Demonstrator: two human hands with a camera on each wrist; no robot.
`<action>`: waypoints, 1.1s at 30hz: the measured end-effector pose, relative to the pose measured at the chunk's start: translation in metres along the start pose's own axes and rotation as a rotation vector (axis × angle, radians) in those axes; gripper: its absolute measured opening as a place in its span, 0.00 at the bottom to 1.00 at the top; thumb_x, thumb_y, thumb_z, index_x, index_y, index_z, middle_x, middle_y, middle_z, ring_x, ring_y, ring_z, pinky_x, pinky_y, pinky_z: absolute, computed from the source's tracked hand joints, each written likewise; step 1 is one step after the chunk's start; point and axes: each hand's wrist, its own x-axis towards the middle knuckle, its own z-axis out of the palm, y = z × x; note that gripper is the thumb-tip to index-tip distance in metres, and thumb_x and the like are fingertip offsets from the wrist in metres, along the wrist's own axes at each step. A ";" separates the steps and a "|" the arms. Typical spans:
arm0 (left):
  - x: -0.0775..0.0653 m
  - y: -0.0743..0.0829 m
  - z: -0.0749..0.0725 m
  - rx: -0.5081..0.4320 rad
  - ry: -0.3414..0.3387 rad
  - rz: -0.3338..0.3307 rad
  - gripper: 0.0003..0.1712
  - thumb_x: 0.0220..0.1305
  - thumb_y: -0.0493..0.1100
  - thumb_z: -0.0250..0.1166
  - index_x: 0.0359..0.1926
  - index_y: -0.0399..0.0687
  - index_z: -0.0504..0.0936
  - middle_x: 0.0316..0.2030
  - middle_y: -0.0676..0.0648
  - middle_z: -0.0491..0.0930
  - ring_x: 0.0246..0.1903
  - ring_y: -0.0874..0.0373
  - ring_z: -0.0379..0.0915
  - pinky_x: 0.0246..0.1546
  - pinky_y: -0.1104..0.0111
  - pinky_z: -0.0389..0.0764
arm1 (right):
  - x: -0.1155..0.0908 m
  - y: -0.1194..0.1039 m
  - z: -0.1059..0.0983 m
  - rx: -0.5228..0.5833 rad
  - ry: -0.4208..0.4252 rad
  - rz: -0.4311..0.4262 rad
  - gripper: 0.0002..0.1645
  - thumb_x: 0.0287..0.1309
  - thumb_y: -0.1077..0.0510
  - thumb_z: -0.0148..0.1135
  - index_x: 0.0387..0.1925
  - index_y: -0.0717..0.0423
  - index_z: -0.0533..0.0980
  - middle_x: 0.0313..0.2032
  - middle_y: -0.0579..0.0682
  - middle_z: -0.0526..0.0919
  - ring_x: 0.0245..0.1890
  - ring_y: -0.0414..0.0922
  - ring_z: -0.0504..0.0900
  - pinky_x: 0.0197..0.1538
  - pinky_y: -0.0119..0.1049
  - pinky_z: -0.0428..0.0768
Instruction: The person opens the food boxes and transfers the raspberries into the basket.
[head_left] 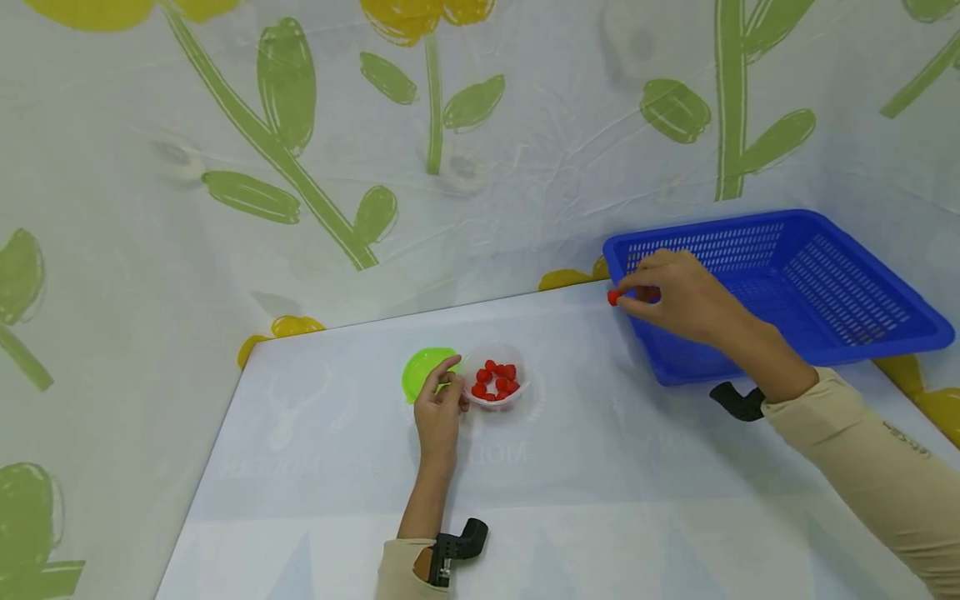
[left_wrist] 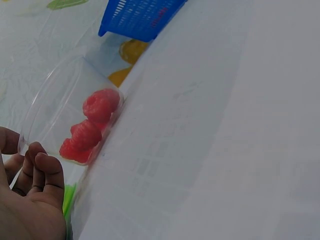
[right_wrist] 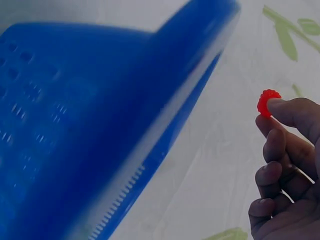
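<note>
A clear plastic bowl with several red raspberries in it stands on the table. My left hand holds it at its left side; in the left wrist view, the fingers pinch its rim. Beside the bowl, partly behind that hand, lies a bright green lid or dish. My right hand is at the left rim of a blue basket. Between its thumb and index finger it pinches one raspberry, while the other fingers curl loosely. A second red spot shows behind the right fingers.
The basket, with slatted walls, takes up the table's back right corner. A white cloth covers the table. Behind it hangs a curtain printed with green stems and yellow flowers. A black wrist mount sits at the left cuff.
</note>
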 end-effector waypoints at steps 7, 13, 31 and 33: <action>0.001 -0.001 0.000 0.011 0.005 -0.005 0.18 0.65 0.39 0.55 0.56 0.44 0.74 0.36 0.40 0.71 0.30 0.39 0.69 0.31 0.66 0.79 | -0.004 0.016 -0.010 -0.021 -0.018 0.050 0.09 0.44 0.60 0.70 0.33 0.55 0.84 0.25 0.45 0.77 0.28 0.45 0.68 0.34 0.40 0.64; 0.000 -0.002 0.001 0.011 0.014 -0.018 0.18 0.65 0.39 0.55 0.56 0.44 0.74 0.36 0.40 0.71 0.29 0.40 0.69 0.30 0.68 0.79 | -0.007 0.031 -0.017 -0.064 -0.023 0.072 0.10 0.44 0.59 0.71 0.33 0.56 0.84 0.25 0.47 0.77 0.28 0.46 0.69 0.32 0.40 0.65; 0.002 -0.003 0.000 0.009 0.013 -0.005 0.18 0.65 0.39 0.56 0.56 0.44 0.74 0.36 0.39 0.70 0.29 0.39 0.69 0.30 0.67 0.79 | -0.009 0.074 -0.041 -0.104 -0.134 0.227 0.13 0.54 0.54 0.64 0.37 0.58 0.83 0.36 0.56 0.80 0.38 0.54 0.75 0.37 0.49 0.71; 0.002 -0.004 0.000 0.016 0.013 -0.002 0.18 0.65 0.39 0.56 0.56 0.45 0.74 0.36 0.40 0.70 0.29 0.39 0.69 0.30 0.67 0.79 | -0.008 0.077 -0.043 -0.113 -0.128 0.215 0.12 0.54 0.54 0.64 0.36 0.58 0.83 0.36 0.57 0.81 0.35 0.52 0.75 0.32 0.45 0.72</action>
